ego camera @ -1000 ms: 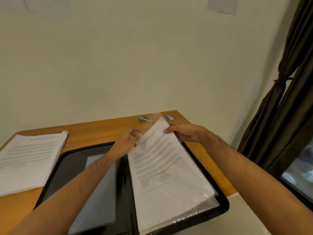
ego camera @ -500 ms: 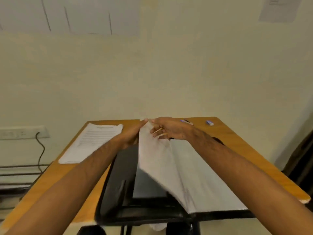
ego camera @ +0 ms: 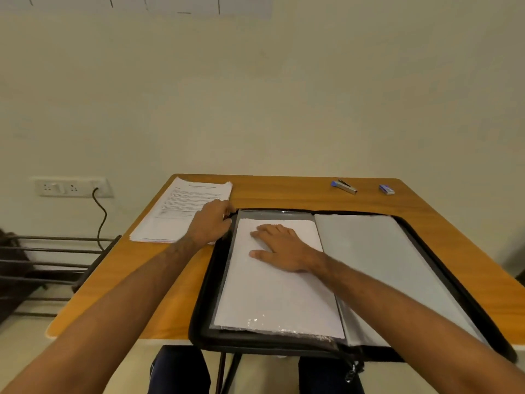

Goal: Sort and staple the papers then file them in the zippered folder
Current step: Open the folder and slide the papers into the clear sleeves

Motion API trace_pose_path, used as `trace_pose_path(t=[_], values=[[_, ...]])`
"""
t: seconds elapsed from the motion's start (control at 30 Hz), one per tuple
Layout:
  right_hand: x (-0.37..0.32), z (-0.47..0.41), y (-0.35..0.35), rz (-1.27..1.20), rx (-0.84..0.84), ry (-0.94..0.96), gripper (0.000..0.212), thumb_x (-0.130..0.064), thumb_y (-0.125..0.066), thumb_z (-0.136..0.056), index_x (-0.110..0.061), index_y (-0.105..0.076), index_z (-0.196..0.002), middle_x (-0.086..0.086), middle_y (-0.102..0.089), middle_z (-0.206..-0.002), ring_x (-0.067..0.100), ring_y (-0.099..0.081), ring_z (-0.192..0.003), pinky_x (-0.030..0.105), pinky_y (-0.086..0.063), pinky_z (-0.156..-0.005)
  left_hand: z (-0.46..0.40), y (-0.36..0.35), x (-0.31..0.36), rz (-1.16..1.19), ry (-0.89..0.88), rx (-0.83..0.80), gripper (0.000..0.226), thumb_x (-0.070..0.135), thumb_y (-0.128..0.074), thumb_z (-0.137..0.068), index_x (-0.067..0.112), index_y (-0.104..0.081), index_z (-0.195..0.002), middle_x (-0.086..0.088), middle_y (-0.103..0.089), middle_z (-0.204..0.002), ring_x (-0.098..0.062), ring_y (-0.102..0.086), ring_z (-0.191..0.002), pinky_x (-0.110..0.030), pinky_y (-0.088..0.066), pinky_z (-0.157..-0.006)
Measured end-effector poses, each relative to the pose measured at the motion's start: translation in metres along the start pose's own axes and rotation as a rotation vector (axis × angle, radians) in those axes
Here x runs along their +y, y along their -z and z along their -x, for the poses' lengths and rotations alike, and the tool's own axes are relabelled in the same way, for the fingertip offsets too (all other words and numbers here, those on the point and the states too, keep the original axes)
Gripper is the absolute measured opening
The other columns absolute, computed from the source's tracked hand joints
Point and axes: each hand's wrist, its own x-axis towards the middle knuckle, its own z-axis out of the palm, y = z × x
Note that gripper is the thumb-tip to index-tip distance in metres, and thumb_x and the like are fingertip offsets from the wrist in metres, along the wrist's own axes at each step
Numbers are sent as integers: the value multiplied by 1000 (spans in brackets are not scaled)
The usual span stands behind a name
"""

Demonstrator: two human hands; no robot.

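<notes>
A black zippered folder lies open on the wooden table, its clear sleeves spread left and right. A white paper in a sleeve lies blank side up on the left half. My right hand rests flat on that sleeve with straight fingers. My left hand grips the folder's top left corner, fingers curled over its edge. A stack of printed papers lies at the table's back left. A blue and silver stapler lies at the back right.
A small blue staple box sits right of the stapler. A wall socket with a black cable is at the left, above a dark metal rack. My knees show under the table's front edge.
The sleeve with the paper has been turned over from the right half to the left and now lies flat. My right hand went from holding its top edge to pressing on it.
</notes>
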Motion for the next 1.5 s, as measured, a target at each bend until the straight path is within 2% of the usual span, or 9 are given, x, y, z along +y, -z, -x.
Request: trace_pose_path(t=[0.37,0.57,0.63,0.7,0.87,1.07,1.3,1.43,1.5], values=[[-36,-120,31,-470,92,-196,32,-20,-63,-96,-11,-61,-127,6,-65,-124,19,-61,-109,31,-48,-87,-2,21,-113,-431,299,30,48,51,-40,-101,24,-43,-140,-6,-30,-157,-30,-28,-144,-62,-23,-113],[-41,-196,6,-617,67,-423,57,-44,-60,-74,-22,-65,-127,2,-67,-129,26,-64,-111,42,-55,-98,5,25,-146,-431,325,61,52,53,-31,-102,23,-40,-143,-6,-40,-151,-27,-41,-136,-55,-35,-108],[-56,-203,12,-741,86,-475,49,-30,-67,-88,-13,-61,-133,4,-63,-134,25,-61,-114,34,-55,-95,7,22,-148,-432,307,103,51,53,-30,-103,22,-42,-142,-6,-40,-150,-27,-42,-134,-53,-34,-107],[-62,-209,18,-841,59,-504,43,-14,-62,-98,-4,-54,-140,2,-58,-134,22,-56,-113,22,-50,-75,7,22,-148,-422,297,140,52,53,-30,-103,22,-44,-141,-6,-39,-151,-28,-43,-133,-52,-33,-107],[-67,-224,25,-1017,63,-607,43,-7,-65,-96,1,-54,-137,7,-57,-139,25,-55,-121,31,-46,-86,6,21,-154,-405,300,182,51,54,-30,-102,22,-47,-138,-6,-41,-149,-27,-44,-130,-48,-33,-105],[-89,-228,22,-1163,56,-414,46,0,-60,-97,-6,-49,-141,11,-65,-131,22,-67,-101,28,-59,-67,7,22,-155,-369,331,186,49,51,-33,-103,20,-43,-140,-8,-38,-150,-28,-43,-131,-48,-32,-106],[-87,-201,50,-1146,153,-278,42,0,-54,-100,-7,-37,-137,10,-58,-133,23,-61,-107,31,-57,-74,8,41,-151,257,382,282,49,41,-52,-100,24,-33,-142,-2,-43,-143,-23,-47,-128,-54,-28,-115],[-54,-175,83,-1235,198,-174,57,-5,-65,-93,-8,-38,-143,10,-61,-137,30,-66,-117,51,-55,-99,3,67,-105,865,347,265,44,25,-57,-100,22,-38,-139,6,-61,-129,-8,-66,-99,-26,-56,-79],[-33,-153,102,-1269,246,-157,57,-6,-68,-89,-8,-43,-141,10,-66,-133,32,-69,-113,54,-54,-99,-5,74,-77,986,224,174,32,18,-57,-100,22,-52,-132,11,-71,-115,-6,-71,-96,-24,-58,-77]])
